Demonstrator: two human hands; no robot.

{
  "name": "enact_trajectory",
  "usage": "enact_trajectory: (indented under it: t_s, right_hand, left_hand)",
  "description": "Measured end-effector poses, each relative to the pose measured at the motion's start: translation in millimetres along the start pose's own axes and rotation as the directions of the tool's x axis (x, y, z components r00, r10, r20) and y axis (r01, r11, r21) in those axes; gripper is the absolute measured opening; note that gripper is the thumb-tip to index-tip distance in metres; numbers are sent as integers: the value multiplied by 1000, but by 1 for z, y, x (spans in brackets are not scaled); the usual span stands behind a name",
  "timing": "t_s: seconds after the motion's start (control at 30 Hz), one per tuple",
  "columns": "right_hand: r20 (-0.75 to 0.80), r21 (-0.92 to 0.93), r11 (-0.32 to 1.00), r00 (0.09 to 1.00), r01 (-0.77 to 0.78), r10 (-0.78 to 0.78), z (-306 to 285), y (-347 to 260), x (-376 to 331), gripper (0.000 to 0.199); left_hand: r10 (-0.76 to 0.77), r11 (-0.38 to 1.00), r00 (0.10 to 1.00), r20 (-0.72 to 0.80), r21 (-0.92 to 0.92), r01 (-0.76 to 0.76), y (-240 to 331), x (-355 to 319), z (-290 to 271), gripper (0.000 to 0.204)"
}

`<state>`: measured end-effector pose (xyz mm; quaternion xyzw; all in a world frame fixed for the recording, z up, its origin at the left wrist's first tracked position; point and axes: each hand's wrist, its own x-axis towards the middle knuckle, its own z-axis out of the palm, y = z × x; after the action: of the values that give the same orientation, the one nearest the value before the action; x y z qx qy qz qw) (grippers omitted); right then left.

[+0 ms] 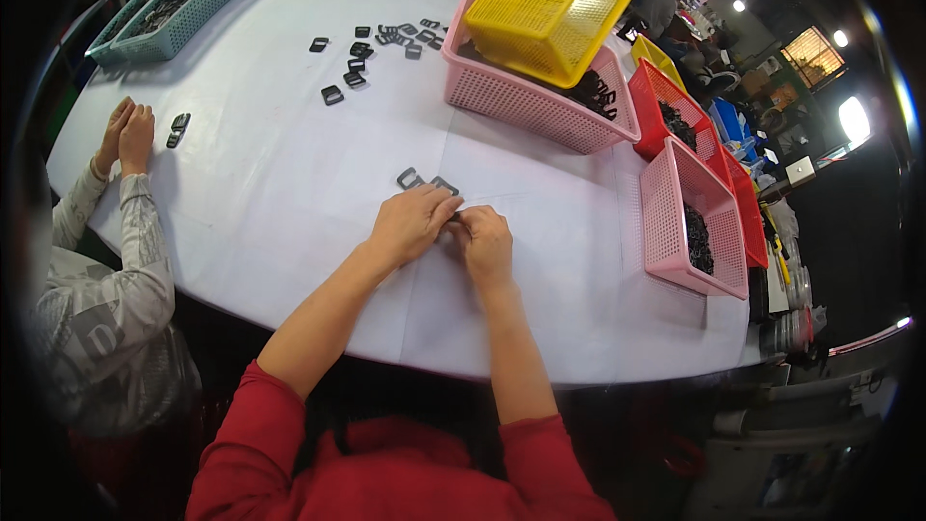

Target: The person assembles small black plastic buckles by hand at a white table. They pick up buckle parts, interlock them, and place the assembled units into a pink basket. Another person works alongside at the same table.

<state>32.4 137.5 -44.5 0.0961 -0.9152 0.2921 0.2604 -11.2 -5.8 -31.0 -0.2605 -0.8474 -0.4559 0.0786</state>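
Over the white table, my left hand (pixel 413 224) and my right hand (pixel 485 239) meet, fingers pinched together. Between their fingertips is a small dark piece (pixel 455 217), mostly hidden by the fingers, which both hands appear to grip. Just beyond my left fingers lie two small black plastic frames with open middles: one frame (pixel 409 178) on the left and another frame (pixel 445 185) on the right, close to my knuckles. Farther away, a scattered group of similar black frames (pixel 394 36) lies on the tabletop.
A yellow basket (pixel 550 10), touched by someone's hand at its top, rests tilted on a pink basket (pixel 540 116) of black parts. At right stand another pink basket (pixel 666 222) and a red basket (pixel 656 87). A co-worker's hands (pixel 130 135) are at left, below a green basket (pixel 174 53).
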Motion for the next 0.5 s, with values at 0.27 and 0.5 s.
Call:
enact_trajectory:
  t_s: [0.27,0.5]
  right_hand:
    - [79,258,910,945,-326,316,-10,6,6,19]
    - [-26,-122,974,980,191,-195,3,-24,13,30]
  left_hand:
    - [-425,777,885,188,-427,463,7,12,-6,29]
    - [-499,541,826,263,-650,534,-13,9,-5,28]
